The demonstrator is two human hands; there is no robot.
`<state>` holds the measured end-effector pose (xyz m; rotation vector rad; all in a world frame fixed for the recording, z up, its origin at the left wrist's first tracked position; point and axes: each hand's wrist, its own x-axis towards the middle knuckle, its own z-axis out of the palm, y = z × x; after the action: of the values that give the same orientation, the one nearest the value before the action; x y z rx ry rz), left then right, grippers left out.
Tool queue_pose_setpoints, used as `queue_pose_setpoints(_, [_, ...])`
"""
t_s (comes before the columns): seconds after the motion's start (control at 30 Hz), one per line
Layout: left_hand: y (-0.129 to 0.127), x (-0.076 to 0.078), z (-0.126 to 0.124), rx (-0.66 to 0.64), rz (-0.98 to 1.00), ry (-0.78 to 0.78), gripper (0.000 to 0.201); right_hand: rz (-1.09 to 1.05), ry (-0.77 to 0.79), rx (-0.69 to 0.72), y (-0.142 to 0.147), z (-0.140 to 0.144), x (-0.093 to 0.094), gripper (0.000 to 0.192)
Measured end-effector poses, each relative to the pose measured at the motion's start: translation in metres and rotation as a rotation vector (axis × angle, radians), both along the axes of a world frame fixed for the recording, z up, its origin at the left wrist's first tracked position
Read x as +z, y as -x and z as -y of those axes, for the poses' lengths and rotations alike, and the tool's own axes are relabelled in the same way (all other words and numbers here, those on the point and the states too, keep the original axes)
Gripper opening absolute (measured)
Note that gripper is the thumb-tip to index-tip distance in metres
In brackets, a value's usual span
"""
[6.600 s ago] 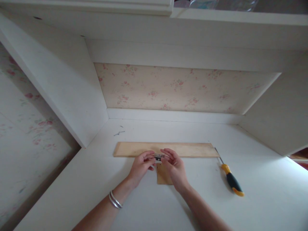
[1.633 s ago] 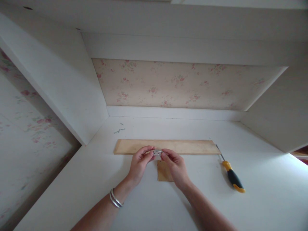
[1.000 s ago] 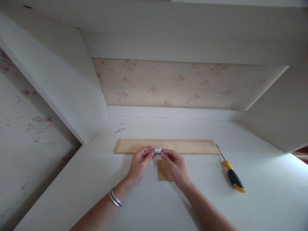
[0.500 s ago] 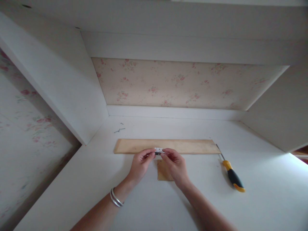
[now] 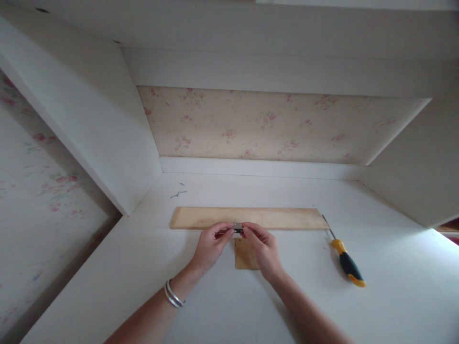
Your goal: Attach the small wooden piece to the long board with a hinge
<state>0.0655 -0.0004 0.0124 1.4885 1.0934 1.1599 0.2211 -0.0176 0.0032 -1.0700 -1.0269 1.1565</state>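
Both hands meet at mid-desk, fingertips pinching a small metal hinge between them. L hand grips its left end w/ thumb and fingers curled in; R hand grips the right end the same way. Hinge is held just above the near edge of the long wood strip — can't tell if it touches the wood. Its leaves look folded, but it's too small to be sure.

Long strip lies flat on the white desk, running left-right. A smaller wood piece lies just in front of it, partly under the R hand, directly below the hinge.

L wrist wears two silver bangles.

Screwdriver w/ yellow-black handle lies on the desk right of the hands, tip just beside the strip's right end, handle angled toward the person — well apart from the R hand.

A few loose screws sit near the back-left corner, beyond the strip's left end.

Floral wallpaper backs the alcove; white side panels close it in L and R.
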Motion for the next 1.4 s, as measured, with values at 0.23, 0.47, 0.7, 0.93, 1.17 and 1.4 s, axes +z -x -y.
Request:
queue_pose_setpoints(0.23, [0.001, 0.002, 0.000, 0.007, -0.058, -0.002, 0.022, 0.226, -0.055, 0.022, -0.003, -0.002, -0.007, 0.025])
queue_pose_setpoints(0.47, [-0.004, -0.009, 0.002, -0.081, -0.071, 0.041, 0.029, 0.629, -0.167, -0.018, -0.025, 0.001, -0.004, 0.021])
queue_pose_setpoints(0.7, [-0.018, -0.021, -0.007, -0.082, -0.080, 0.071, 0.025, 0.774, -0.148, -0.031, -0.045, -0.003, -0.012, 0.021])
queue_pose_setpoints(0.93, [-0.023, -0.024, -0.021, -0.006, -0.202, 0.040, 0.013, 0.882, -0.226, -0.004, -0.043, -0.015, -0.011, 0.018])
queue_pose_setpoints(1.17, [-0.023, -0.030, -0.025, 0.016, -0.286, 0.041, 0.011, 0.885, -0.231, 0.007, -0.040, -0.019, -0.014, 0.021])
queue_pose_setpoints(1.4, [-0.026, -0.028, -0.024, 0.056, -0.336, -0.009, 0.009, 0.987, -0.230, -0.053, -0.036, -0.019, -0.019, 0.028])
